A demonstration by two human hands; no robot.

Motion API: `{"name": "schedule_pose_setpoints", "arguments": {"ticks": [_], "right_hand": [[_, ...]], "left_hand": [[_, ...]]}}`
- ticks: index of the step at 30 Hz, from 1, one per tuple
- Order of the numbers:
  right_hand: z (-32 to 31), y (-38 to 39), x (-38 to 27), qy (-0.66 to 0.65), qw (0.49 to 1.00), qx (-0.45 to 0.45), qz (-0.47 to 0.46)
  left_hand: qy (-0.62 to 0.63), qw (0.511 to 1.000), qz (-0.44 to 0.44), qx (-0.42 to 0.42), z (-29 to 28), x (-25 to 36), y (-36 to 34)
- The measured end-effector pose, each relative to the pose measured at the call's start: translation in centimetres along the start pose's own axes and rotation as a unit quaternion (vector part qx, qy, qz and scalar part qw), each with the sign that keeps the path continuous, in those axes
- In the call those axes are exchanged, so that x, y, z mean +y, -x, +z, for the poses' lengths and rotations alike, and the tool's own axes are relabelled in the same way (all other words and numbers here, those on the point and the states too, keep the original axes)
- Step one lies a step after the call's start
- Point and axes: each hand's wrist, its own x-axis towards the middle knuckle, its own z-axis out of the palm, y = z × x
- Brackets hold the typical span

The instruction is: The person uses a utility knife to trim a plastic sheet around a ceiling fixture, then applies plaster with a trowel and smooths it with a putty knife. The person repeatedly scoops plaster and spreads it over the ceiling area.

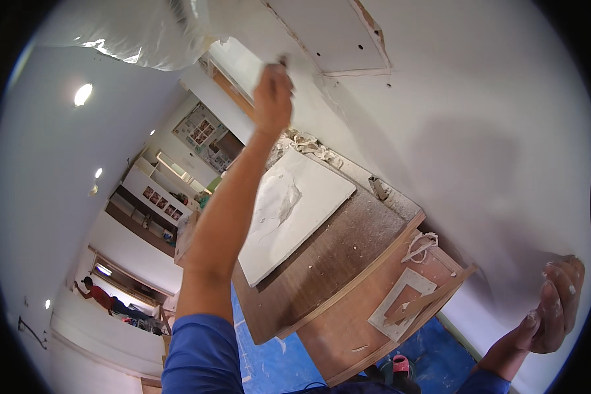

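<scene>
My left hand (274,95) is raised at upper centre, closed around a small dark thing beside the white wall (440,98), too blurred to make out. Just right of that hand, a rectangular wall panel (341,33) shows dark spots along its edges and a ragged brown rim. Below my left forearm, a white board (315,190) bearing a smear of white paste (276,200) lies on a dusty brown wooden top (348,243). Low at the right, my right hand (555,305), specked with white, is near the wall, its fingers loosely curled and nothing visible in them.
White scraps (308,144) and a small metallic piece (377,188) lie along the tabletop's wall side. On a lower wooden surface (341,328) are a pale square frame (404,302) and a cord loop (421,247). Blue sheeting (433,351) covers the floor. Another person (102,297) is far left.
</scene>
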Motion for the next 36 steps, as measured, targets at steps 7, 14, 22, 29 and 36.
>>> {"name": "schedule_pose_setpoints", "arguments": {"ticks": [7,14,22,29,36], "right_hand": [[0.8,-0.1,-0.8,0.010,0.999,0.025,0.021],[0.6,-0.9,-1.5,0.023,0.999,0.009,0.032],[0.5,-0.9,-0.4,0.052,0.998,-0.011,-0.019],[1.2,-1.4,-1.3,0.050,0.999,0.005,0.009],[1.0,-2.1,-2.0,0.044,0.998,0.000,0.036]], "left_hand": [[0.018,0.998,0.048,0.024,-1.9,2.9,-10.9],[-0.029,0.999,0.024,0.022,-1.5,2.3,-11.3],[-0.007,0.997,0.034,0.064,-0.1,2.6,-10.2],[-0.021,0.998,0.028,0.044,0.0,2.3,-9.2],[0.003,0.999,-0.008,0.031,1.4,1.5,-5.3]]}}
